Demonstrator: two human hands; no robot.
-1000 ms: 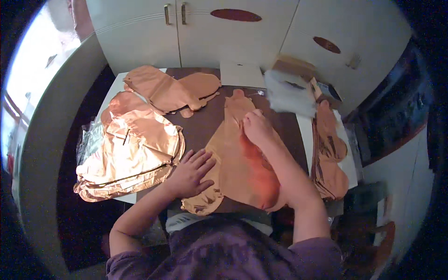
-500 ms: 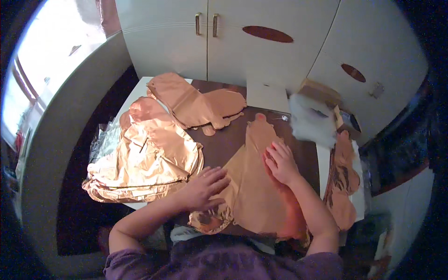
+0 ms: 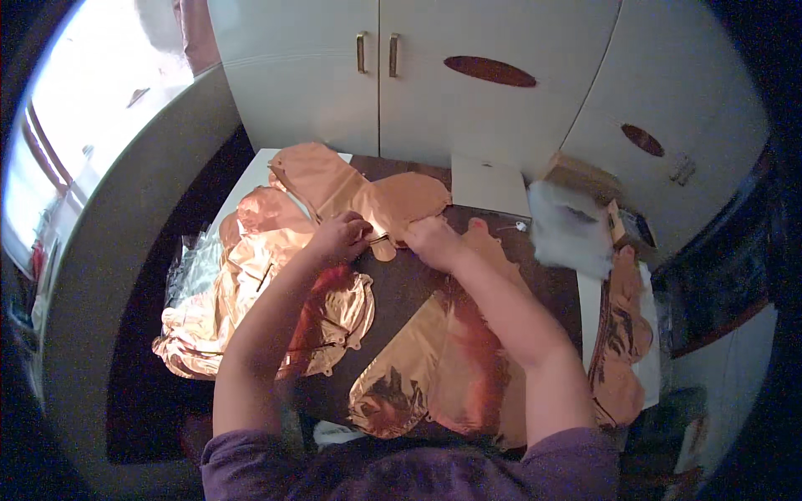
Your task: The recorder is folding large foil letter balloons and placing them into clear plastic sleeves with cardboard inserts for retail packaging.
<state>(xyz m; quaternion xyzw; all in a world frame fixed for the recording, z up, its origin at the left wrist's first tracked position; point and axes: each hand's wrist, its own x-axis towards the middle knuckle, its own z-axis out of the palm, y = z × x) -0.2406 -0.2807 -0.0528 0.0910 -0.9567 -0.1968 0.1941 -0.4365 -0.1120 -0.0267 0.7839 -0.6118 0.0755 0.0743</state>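
Observation:
At the far side of the table lies a flat copper-coloured foil balloon (image 3: pixel 317 177) with rounded lobes. Both my arms reach out to its near edge. My left hand (image 3: pixel 338 238) is closed there, its fingers pinching the foil beside a small tab. A short way to the right, my right hand (image 3: pixel 433 242) is closed on the same edge, its fingertips partly hidden. Close to my body a second flat foil balloon (image 3: pixel 468 376) lies beneath my right forearm. Shiny, crumpled foil balloons (image 3: pixel 238 305) spread out at the left, partly covered by my left forearm.
A long folded foil piece (image 3: pixel 618 334) lies along the right edge of the brown-topped table (image 3: pixel 393 305). Behind it are a cloudy plastic bag (image 3: pixel 572 230), a cardboard box (image 3: pixel 585 175) and a small dark-faced box (image 3: pixel 632 225). White cabinet doors (image 3: pixel 301 75) stand behind.
Both hands have left the near foil balloon and moved away from me to the far one, taking hold of its near edge. The view has shifted slightly.

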